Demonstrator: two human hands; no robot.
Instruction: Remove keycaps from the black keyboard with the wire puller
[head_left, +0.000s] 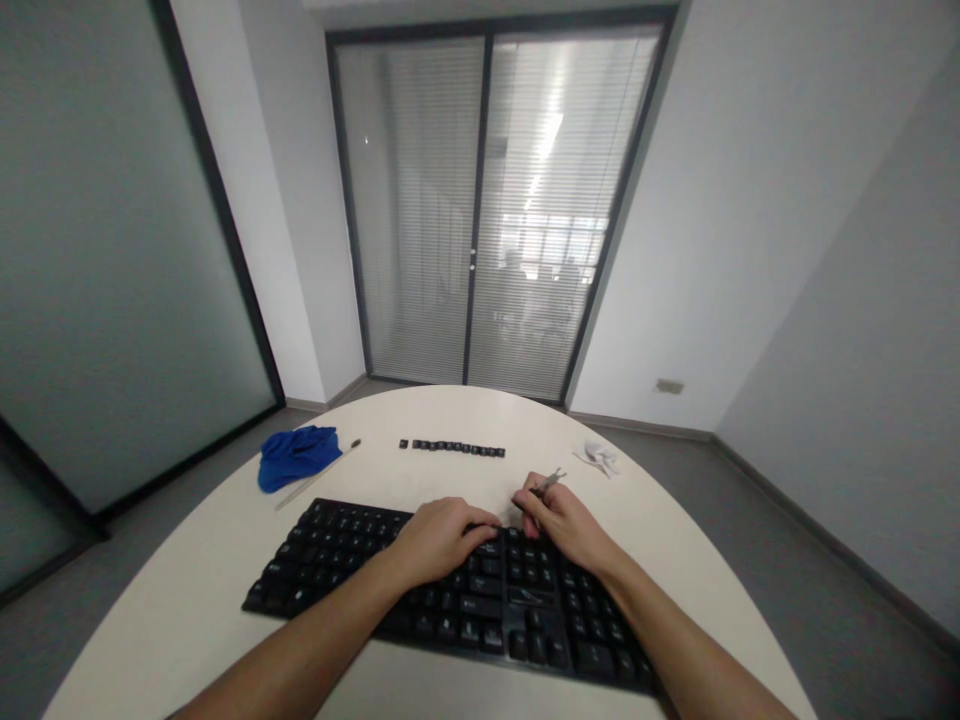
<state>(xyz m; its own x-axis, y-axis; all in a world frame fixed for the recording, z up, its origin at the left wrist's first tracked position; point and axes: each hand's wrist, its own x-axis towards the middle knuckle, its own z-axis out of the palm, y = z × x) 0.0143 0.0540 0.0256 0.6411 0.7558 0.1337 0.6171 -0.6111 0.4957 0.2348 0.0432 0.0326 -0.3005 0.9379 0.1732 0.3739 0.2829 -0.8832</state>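
Keyboard (466, 604) black, oblong, marked in white.

Your table (450, 415) carries a keyboard (480, 585), keycaps (457, 447) nearer the far edge, blue cloth (298, 457) and thin stick (307, 484) by the left, white bundle (600, 457) right.

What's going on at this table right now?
A person is at a black keyboard on a round table. Their left hand lies over its far edge, while their right hand grips a small tool, its metal end pointing away. Beyond the keyboard, small black keycaps lie in a row. A blue cloth and a thin stick lie to the left, a crumpled white item to the right.
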